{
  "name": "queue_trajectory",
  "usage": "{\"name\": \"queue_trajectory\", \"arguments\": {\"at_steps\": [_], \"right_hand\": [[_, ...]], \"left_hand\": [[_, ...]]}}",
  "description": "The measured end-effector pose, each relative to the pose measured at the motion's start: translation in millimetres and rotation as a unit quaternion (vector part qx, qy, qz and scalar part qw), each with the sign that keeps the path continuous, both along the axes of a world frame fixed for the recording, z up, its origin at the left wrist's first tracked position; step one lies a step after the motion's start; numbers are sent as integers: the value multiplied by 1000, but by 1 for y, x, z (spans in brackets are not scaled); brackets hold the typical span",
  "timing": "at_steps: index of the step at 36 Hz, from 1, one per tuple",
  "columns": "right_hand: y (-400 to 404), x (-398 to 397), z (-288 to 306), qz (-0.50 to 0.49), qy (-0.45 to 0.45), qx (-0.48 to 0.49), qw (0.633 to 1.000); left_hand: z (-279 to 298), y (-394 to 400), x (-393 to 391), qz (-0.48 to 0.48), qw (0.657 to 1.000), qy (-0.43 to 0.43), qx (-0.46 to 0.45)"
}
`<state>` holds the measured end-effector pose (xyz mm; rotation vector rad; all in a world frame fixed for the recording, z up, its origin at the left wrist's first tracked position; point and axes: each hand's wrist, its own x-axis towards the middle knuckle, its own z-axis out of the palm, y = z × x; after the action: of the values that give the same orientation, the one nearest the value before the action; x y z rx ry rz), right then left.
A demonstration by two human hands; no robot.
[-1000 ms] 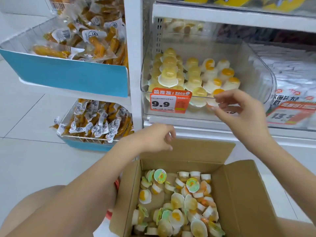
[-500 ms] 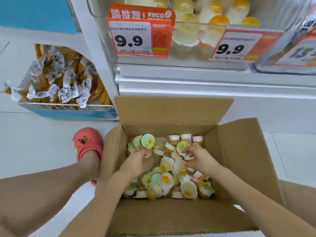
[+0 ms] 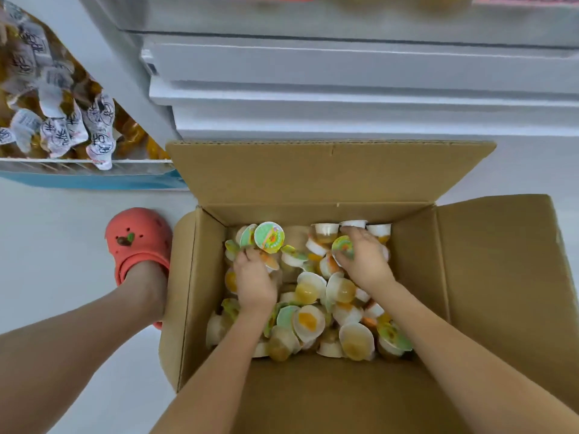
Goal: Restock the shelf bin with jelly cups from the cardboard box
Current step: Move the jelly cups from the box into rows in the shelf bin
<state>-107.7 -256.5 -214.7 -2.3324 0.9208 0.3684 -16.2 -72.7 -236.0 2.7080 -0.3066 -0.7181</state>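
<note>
Jelly cups (image 3: pixel 308 321) — gathering step: left hand (image 3: pixel 254 281) and right hand (image 3: pixel 363 261) each curl round cups inside cardboard box (image 3: pixel 501 277); next, lift both loads to the bin.

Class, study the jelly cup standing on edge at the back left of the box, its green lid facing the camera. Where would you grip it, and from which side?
Pinch the jelly cup across its round lid rim, coming from above. It stands on edge atop the pile, so the upper rim is clear, while neighbouring cups crowd its lower edge. The left hand is nearest, just below it inside the cardboard box.
</note>
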Motion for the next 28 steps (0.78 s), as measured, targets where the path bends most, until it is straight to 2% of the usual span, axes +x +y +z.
{"name": "queue_trajectory", "arguments": {"at_steps": [4,8,10,13,17,19,23,28], "right_hand": [[15,25,-12,-63,18,-9,998],[37,51,-16,-190,24,-4,982],[44,61,-17,-248,40,-11,968],[47,69,-23,-310,55,-14,949],[43,66,-28,-361,-9,40,932],[41,55,-24,-366,-67,92,924],[43,17,-8,-301,-188,185,916],[35,-7,32,-216,-230,187,930]], "left_hand": [[-10,-8,2,-87,992,-11,87],[-14,-9,5,-101,990,-8,100],[-15,-5,5,-96,992,-7,84],[-11,5,4,-63,998,12,12],[11,12,5,12,994,60,-96],[22,10,8,44,986,96,-130],[48,2,13,63,969,152,-186],[93,-9,26,20,958,144,-246]]}}
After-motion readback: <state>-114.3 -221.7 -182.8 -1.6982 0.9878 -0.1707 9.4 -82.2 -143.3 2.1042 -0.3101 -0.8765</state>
